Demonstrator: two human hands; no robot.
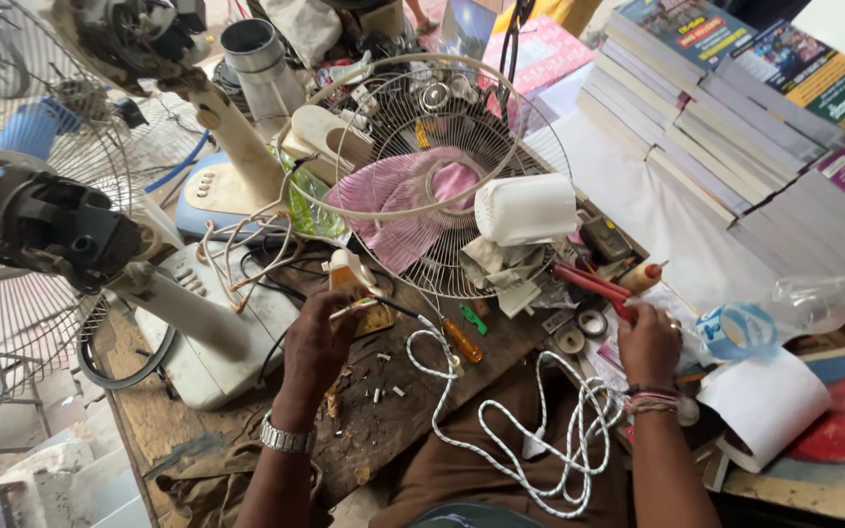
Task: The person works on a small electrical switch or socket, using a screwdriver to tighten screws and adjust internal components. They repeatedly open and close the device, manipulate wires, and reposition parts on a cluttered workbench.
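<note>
My left hand (317, 342) rests on the worn wooden bench (383, 430) and grips a small cream and orange electrical part (356, 284) with wires running from it. My right hand (647, 342) reaches to the right among small tools and closes on a red-handled tool (594, 286). A white braided cord (540, 430) loops between my arms. An orange-handled screwdriver (462, 339) lies between the hands. Behind them a wire fan guard (422, 176) with pink blades (408, 200) leans beside a white motor housing (525, 208).
Two cream pedestal fan bodies (198, 323) and black motors (41, 225) crowd the left. Stacks of books (716, 108) fill the upper right. A clear plastic bottle with a blue cap (794, 308), tape rolls (579, 330) and a white paper roll (765, 401) lie at right.
</note>
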